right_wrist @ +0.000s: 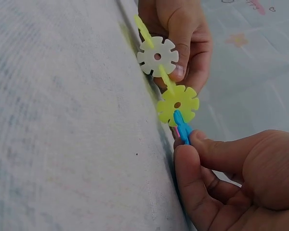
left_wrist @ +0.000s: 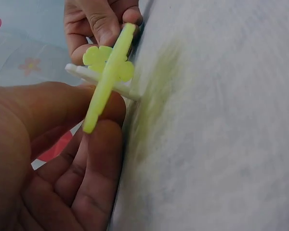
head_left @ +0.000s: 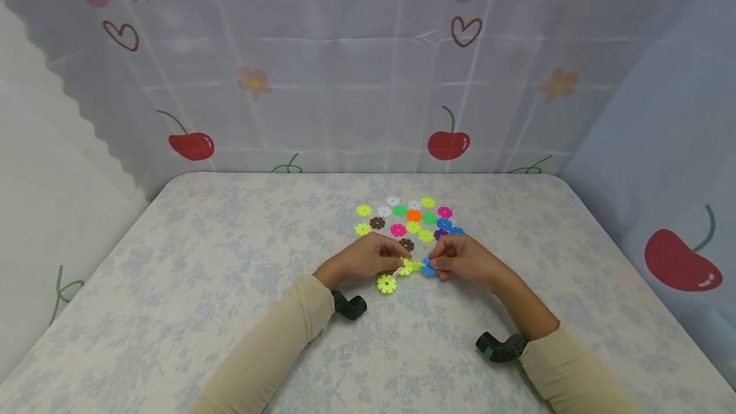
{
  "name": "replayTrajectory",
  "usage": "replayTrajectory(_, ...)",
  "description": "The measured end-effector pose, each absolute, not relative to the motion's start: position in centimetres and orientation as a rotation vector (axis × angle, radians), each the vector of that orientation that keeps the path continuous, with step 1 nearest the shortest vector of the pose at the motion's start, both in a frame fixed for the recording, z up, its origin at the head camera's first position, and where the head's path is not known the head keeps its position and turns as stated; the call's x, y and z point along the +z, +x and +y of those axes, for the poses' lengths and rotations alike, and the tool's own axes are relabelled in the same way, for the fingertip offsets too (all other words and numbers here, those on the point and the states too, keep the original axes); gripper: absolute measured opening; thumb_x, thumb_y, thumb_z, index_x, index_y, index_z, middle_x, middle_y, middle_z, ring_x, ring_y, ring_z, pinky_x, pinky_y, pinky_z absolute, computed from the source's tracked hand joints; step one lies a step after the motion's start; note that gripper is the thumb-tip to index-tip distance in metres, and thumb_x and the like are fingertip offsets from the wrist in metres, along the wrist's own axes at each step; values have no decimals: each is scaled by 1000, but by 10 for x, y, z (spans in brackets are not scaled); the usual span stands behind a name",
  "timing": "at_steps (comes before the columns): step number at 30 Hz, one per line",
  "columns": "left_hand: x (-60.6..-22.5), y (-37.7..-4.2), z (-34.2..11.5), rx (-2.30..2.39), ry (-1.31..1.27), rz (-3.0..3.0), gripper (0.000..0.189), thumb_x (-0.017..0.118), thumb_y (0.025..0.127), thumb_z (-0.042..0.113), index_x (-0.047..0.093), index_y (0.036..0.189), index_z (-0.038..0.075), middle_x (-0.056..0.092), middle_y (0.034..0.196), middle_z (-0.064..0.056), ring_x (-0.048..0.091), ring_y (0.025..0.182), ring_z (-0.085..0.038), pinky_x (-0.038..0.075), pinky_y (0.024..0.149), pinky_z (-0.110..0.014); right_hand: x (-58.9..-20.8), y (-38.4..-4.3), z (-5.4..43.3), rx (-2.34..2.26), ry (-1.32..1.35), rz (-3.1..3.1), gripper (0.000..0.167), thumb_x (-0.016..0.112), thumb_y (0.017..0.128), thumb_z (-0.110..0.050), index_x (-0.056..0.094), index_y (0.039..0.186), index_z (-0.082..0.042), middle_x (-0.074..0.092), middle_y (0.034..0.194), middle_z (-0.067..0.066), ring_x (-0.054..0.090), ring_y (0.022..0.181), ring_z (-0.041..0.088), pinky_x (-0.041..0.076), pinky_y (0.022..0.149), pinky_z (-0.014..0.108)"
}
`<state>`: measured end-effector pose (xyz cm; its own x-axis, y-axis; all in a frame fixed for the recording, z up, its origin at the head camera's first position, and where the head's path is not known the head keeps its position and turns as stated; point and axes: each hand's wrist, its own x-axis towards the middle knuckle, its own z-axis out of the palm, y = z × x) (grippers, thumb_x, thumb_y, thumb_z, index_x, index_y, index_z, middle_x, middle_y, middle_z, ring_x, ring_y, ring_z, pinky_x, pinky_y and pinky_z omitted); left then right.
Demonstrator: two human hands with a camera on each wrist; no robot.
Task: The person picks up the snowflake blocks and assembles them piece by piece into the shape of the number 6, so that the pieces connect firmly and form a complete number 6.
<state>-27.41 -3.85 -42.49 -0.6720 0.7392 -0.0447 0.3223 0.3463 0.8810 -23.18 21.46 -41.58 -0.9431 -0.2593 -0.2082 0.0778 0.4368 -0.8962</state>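
Several notched plastic discs are joined in a chain above the table. It runs from an end yellow disc (head_left: 387,284) through a white disc (right_wrist: 157,57) and two more yellow ones to a blue disc (right_wrist: 182,127). My left hand (head_left: 374,255) pinches the chain around the white disc, partly hidden behind thumb and fingers. Between thumb and index finger, my right hand (head_left: 462,257) grips the blue disc, seen edge-on in the right wrist view. The blue disc's edge meets a slot of the neighbouring yellow disc (right_wrist: 179,98).
Just beyond the hands lie several loose discs, among them an orange disc (head_left: 414,216), a pink disc (head_left: 398,230) and a brown disc (head_left: 377,223). A pale patterned cloth (head_left: 241,260) covers the table, and a printed curtain (head_left: 345,82) hangs behind it.
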Motion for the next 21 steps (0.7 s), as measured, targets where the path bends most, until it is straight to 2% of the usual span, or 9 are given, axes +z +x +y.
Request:
replayTrajectory(14, -424, -271, -37, 1334, 841, 2169, 21, 64, 100, 9, 75, 117, 4, 69, 80, -2, 57, 70, -13, 50, 68, -26, -413, -229, 210, -1524, -134, 2401, 7, 71, 94, -2, 65, 96, 0, 71, 94, 9, 66, 77, 20, 58, 72, 30)
replayTrajectory(21, -423, -272, -38, 1286, 855, 2156, 19, 62, 101, 9, 74, 114, 3, 67, 82, -2, 58, 71, -14, 51, 70, -27, -413, -229, 216, -1462, -186, 2455, 14, 68, 98, -10, 70, 108, 0, 66, 94, 10, 62, 78, 23, 56, 74, 31)
